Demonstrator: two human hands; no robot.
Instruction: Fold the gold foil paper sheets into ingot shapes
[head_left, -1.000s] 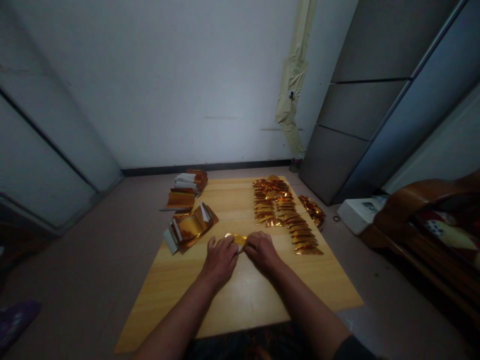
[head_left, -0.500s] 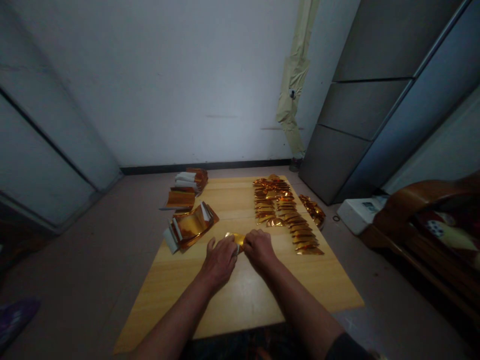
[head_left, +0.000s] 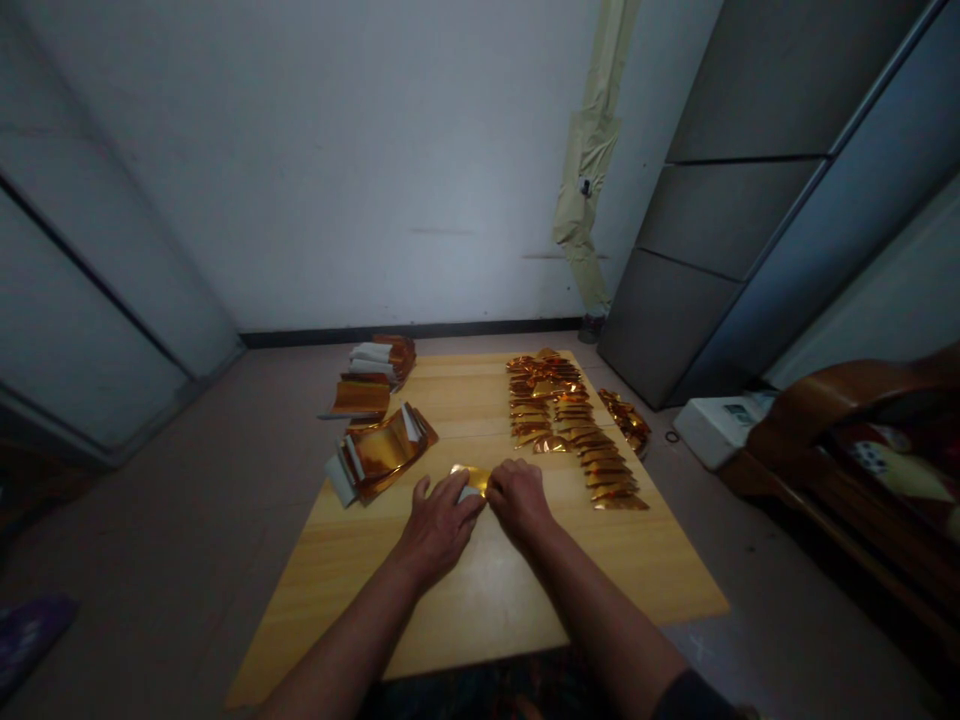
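Note:
Between my hands a small piece of gold foil paper [head_left: 475,477] lies on the wooden table, with part of its pale underside folded up. My left hand [head_left: 441,522] holds its left side, fingertips pressing from above and the thumb at the near edge. The fingers of my right hand [head_left: 519,497] are curled and pinch its right end; their tips are partly hidden. Left of my hands is a loose stack of gold foil sheets [head_left: 384,450] with white backs. To the right, folded gold foil pieces [head_left: 606,462] stand in overlapping rows.
More foil sheets [head_left: 360,397] and a bundle [head_left: 382,360] lie at the table's far left. Beyond the right edge of the table [head_left: 480,610] sits a heap of gold foil pieces [head_left: 626,420]. A white box [head_left: 716,430], wooden seat and grey fridge [head_left: 675,270] stand at right.
My left thumb and fingers have shifted slightly on the foil paper, and more of its pale folded flap shows. My right hand stays at the right end.

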